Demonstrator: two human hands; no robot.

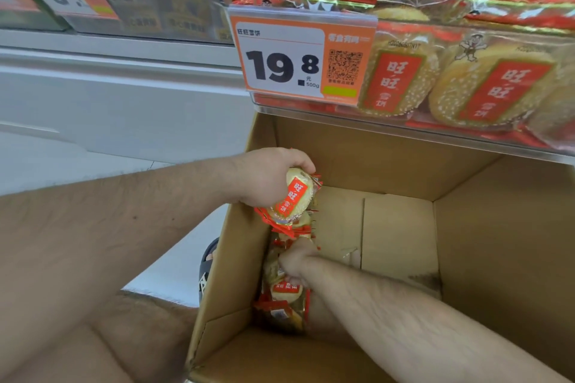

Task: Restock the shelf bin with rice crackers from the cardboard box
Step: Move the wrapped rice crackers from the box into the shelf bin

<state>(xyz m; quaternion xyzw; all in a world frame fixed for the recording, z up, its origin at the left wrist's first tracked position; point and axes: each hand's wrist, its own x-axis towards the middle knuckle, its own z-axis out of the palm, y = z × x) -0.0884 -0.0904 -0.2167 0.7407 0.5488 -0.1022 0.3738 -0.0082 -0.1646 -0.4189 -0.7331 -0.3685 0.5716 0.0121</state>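
Left hand, fingers curled, grips a cracker packet above the cardboard box; right hand reaches down inside, fingers closed on packets there.

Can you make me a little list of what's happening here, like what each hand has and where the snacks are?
left hand: grips a rice cracker packet above the box
right hand: down in the cardboard box, gripping packets from the pile of cracker packets
pile position: against the box's left wall; the rest of the box floor is bare
shelf bin: above the box, already holding many cracker packets
price tag: on the bin front, reads 19.8
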